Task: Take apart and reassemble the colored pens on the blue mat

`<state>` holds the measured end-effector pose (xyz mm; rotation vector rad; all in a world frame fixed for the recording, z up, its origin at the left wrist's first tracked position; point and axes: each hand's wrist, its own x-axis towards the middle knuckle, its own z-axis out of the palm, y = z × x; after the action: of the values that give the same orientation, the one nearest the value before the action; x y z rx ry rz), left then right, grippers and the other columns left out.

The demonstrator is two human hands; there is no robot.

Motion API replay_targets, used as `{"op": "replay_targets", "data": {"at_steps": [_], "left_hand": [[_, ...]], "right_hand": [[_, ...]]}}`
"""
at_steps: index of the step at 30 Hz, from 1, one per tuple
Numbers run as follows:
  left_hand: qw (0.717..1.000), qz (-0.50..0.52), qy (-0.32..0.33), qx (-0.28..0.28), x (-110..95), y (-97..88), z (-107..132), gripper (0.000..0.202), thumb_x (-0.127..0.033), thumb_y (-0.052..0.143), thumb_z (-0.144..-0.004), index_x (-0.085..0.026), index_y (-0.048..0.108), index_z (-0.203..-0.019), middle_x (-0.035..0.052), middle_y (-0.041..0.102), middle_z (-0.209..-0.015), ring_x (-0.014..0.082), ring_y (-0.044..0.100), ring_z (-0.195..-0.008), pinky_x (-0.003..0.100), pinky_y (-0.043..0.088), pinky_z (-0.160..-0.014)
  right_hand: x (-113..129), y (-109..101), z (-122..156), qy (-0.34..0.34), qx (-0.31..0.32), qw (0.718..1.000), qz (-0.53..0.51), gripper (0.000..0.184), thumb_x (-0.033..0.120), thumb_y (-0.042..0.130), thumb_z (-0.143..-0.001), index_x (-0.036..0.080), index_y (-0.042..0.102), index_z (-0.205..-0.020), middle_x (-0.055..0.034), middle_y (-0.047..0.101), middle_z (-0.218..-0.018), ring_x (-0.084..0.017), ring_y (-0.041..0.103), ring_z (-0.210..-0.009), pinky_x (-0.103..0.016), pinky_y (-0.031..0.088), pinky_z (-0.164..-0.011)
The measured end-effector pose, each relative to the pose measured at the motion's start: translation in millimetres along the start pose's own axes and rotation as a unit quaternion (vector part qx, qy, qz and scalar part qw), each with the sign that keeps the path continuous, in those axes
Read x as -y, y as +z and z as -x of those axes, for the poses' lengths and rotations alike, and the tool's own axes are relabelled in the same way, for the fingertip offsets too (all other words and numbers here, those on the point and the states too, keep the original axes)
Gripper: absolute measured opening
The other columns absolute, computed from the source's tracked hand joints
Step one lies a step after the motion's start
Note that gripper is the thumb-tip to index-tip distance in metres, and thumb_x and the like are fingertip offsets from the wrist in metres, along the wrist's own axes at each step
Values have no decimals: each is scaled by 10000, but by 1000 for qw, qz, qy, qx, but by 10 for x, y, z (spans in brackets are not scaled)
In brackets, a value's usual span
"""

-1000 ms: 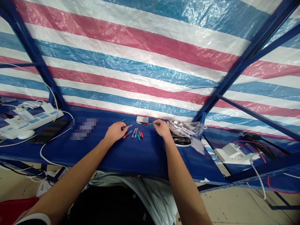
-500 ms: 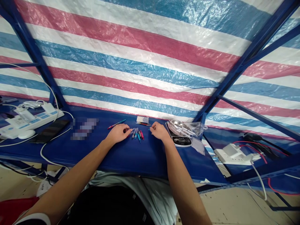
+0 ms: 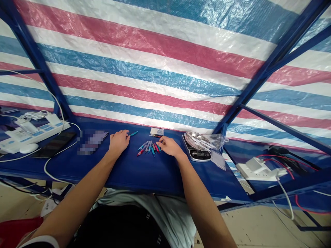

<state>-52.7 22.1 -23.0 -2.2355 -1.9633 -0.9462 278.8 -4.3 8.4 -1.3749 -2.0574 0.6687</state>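
Several blue, teal and red pens (image 3: 149, 147) lie fanned out side by side on the blue table (image 3: 144, 172). My right hand (image 3: 169, 146) is at the right end of this row, its fingers closed on a teal pen (image 3: 158, 148) partly hidden beneath them. To the left of the row, my left hand (image 3: 119, 141) rests low over the table with bent fingers around the near part of a pen. From its fingertips a teal pen end (image 3: 133, 133) sticks out toward the back; the rest is covered by the hand.
Behind the pens lie a small clear packet (image 3: 157, 131) and thin dark sticks. A kitchen scale (image 3: 200, 155) with a metal bowl and bagged items stands at right. Left are a phone (image 3: 55, 146), a power strip (image 3: 38, 132) and cables. Blue frame posts flank the table.
My left hand has moved left and back from the row to the separate pen, leaving a red pen at the row's left end. My right hand has moved left against the row.
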Motion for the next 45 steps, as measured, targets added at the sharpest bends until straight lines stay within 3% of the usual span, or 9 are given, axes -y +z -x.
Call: {"op": "replay_targets", "data": {"at_steps": [6,10,14,19,24,29,33,37,45], "left_hand": [[979,145,138,31,-290,-109,36,294,-338,536,-1060,-239,707,-1277,112,754,-1199,301,709,-1118,452,516,-1034],[936,237,245,85,-602,-172,138,368,-447,503,-1106,-263,682,-1370,104,724,-1292,259,704,-1164,374,555,-1017],[943,240,218,70,-645,-121,163,384,-519,602,-1062,-244,738,-1293,96,774,-1227,265,737,-1081,375,575,-975],[949,264,156,75,-524,-72,111,369,-571,676,-1009,-248,813,-1125,52,823,-1076,230,751,-898,336,581,-833],[948,261,173,66,-532,-98,91,339,-540,669,-1020,-246,826,-1081,50,812,-1031,218,726,-871,332,546,-807],[946,262,183,56,-521,-94,91,322,-525,671,-1024,-246,815,-1094,53,809,-1059,224,729,-904,333,543,-833],[948,251,186,63,-510,-95,90,338,-532,651,-1033,-244,811,-1108,59,807,-1063,229,729,-903,336,541,-835],[951,245,174,76,-515,-102,86,357,-545,639,-1029,-243,812,-1108,60,814,-1058,235,731,-891,339,545,-828],[971,216,74,78,-390,-11,52,350,-522,602,-1025,-245,795,-1117,59,826,-1107,266,760,-995,364,565,-902]], "right_hand": [[79,116,-52,-4,-54,994,-100,313,533,681,-984,243,685,-1102,2,726,-753,-199,681,-681,-311,505,-682],[204,202,-63,-13,8,968,-250,453,644,719,-926,242,681,-1132,-18,754,-833,-174,662,-641,-311,551,-655],[242,162,-58,6,17,961,-277,473,687,730,-901,217,678,-913,-33,755,-779,-156,632,-595,-271,482,-554],[161,100,-69,16,-7,954,-299,453,595,823,-835,217,735,-1068,-39,768,-831,-155,615,-594,-248,414,-486],[138,85,-64,-21,-19,953,-302,404,493,923,-741,213,726,-956,-44,779,-934,-150,637,-628,-259,483,-522],[137,70,-67,34,-1,946,-321,435,608,806,-865,207,678,-973,-49,763,-807,-168,667,-609,-236,420,-444],[83,81,-89,9,-23,947,-322,520,501,950,-716,215,702,-1072,-57,791,-996,-168,707,-741,-229,488,-525],[34,62,-95,38,3,949,-314,441,566,852,-813,196,741,-1027,-51,773,-875,-165,675,-682,-242,478,-521],[-144,-105,-134,84,-142,953,-254,276,450,752,-900,199,720,-1009,-46,772,-852,-176,682,-687,-257,506,-558]]}}
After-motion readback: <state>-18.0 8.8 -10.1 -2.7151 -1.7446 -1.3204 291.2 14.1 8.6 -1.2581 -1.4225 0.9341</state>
